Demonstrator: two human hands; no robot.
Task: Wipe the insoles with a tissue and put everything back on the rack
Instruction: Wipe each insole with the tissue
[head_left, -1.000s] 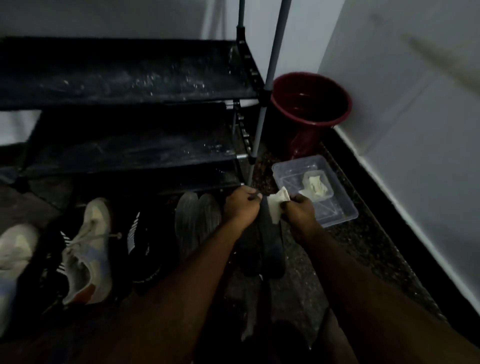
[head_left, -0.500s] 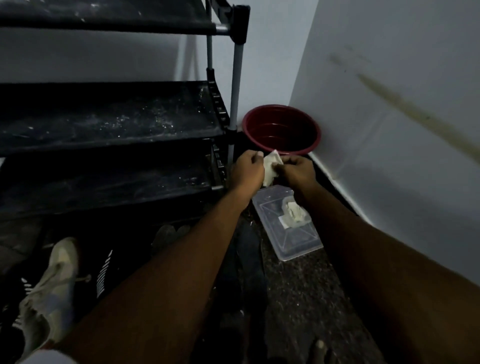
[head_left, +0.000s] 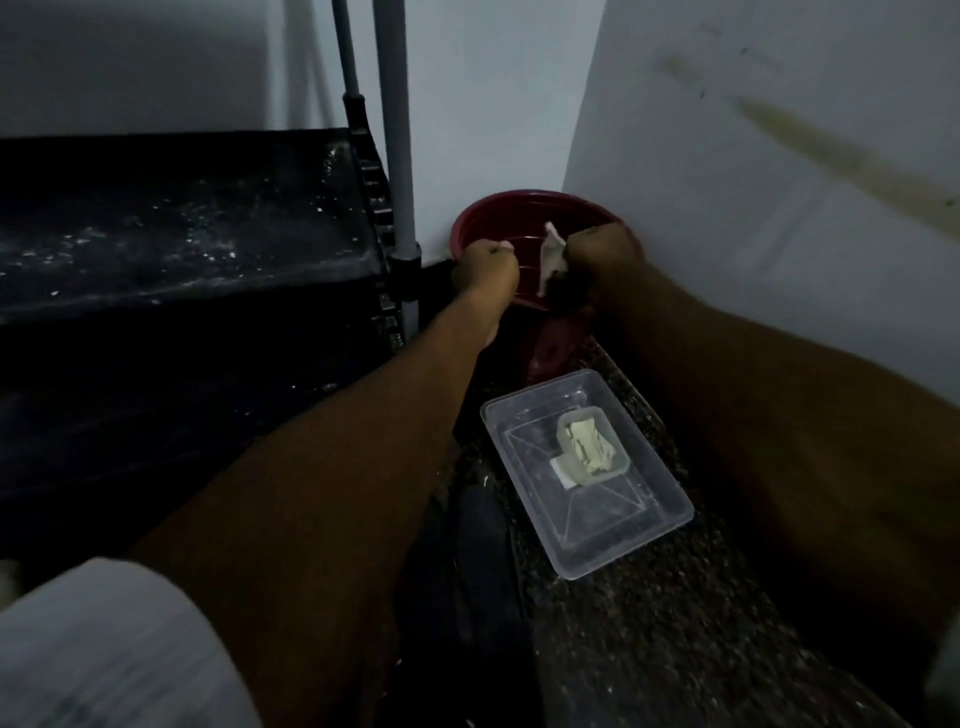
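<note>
Speckled floor (head_left: 649, 623): tub (head_left: 597, 525) near red bucket (head_left: 498, 205)

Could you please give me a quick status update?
Left hand fisted, nothing seen in it. Right hand grips tissue over red bucket. Nothing in the way.

A red bucket (head_left: 530, 200) fills the corner between the rack's post (head_left: 397, 156) and the right wall (head_left: 779, 234); over its mouth hang the fisted left hand (head_left: 485, 267) and the right hand (head_left: 605, 254), gripping a tissue (head_left: 551, 249); a clear box (head_left: 613, 535) lies on the floor just before it; dark shelves (head_left: 182, 234) block the left.
</note>
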